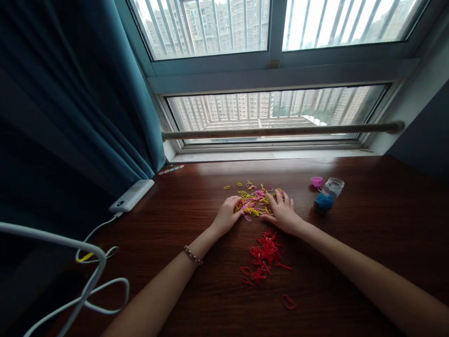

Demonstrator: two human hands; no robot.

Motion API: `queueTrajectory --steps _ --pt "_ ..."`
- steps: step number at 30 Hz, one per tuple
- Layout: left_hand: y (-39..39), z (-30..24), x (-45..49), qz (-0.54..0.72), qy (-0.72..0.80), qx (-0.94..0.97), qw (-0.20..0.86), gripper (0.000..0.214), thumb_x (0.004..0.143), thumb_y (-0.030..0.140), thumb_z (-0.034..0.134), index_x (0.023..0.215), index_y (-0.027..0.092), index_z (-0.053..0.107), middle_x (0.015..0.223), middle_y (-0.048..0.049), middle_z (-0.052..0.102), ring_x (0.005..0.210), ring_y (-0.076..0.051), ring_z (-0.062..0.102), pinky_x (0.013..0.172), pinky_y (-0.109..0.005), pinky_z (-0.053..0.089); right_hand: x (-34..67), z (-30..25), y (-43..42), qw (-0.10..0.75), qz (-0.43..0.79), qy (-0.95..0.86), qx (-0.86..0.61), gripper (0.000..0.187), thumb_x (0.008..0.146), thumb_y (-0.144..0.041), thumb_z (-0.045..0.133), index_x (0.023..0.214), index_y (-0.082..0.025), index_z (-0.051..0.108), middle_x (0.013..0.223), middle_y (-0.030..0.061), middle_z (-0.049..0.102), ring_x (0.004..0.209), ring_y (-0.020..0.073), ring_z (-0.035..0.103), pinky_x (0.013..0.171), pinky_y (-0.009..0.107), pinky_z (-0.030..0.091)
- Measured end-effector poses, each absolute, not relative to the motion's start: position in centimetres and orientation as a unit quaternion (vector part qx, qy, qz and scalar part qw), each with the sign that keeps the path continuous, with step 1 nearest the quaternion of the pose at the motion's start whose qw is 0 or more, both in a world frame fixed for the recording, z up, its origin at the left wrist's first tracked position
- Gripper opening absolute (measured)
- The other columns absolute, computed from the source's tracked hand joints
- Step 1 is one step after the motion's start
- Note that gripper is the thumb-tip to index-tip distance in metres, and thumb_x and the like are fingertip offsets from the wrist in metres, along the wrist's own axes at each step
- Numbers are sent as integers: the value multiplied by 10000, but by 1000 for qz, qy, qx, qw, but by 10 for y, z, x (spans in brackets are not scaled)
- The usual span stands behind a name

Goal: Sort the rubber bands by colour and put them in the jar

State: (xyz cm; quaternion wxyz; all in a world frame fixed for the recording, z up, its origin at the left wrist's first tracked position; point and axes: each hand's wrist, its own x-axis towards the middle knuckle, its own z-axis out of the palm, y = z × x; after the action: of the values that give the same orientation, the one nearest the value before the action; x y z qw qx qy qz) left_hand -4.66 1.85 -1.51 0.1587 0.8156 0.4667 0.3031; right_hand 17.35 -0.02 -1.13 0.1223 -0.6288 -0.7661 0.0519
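Note:
A loose pile of yellow and pink rubber bands (257,199) lies on the dark wooden table. At its left edge rests my left hand (227,214), fingers curved and thumb apart, touching the bands. My right hand (283,214) lies spread at the pile's right side, fingertips among the bands, holding nothing that I can see. Closer to me, between my forearms, is a separate heap of red rubber bands (267,250). One red band (289,302) sits apart, nearer still. On the right a clear jar (329,191) with blue bands inside stands tilted-looking, beside a pink lid (316,181).
A white power bank (131,195) with a cable lies at the table's left, by a blue curtain (115,93). A thick white tube (101,262) curves through the lower left. Behind the table, a rail (280,131) crosses the window.

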Motion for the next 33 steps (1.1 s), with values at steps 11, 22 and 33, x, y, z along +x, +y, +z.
queueTrajectory --steps 11,22,33 --pt "62 0 -28 308 439 828 167 119 776 223 515 791 160 615 783 -39 583 745 -157 553 702 -269 445 162 -11 53 279 128 -855 -419 285 800 -335 521 1025 -173 591 1035 106 553 914 180 528 824 299 409" --pt "82 -8 -69 454 475 695 292 287 767 360 520 901 133 632 823 -69 669 708 -163 615 645 -269 490 186 17 62 470 416 -663 -409 357 773 -430 519 941 -124 596 921 87 641 835 181 577 735 289 448" --pt "77 -4 -66 390 502 760 140 214 747 211 518 918 189 645 902 -56 646 814 -188 567 749 -336 463 196 16 71 371 290 -706 -529 210 685 -263 581 837 -132 643 749 49 660 694 162 582 639 255 446"
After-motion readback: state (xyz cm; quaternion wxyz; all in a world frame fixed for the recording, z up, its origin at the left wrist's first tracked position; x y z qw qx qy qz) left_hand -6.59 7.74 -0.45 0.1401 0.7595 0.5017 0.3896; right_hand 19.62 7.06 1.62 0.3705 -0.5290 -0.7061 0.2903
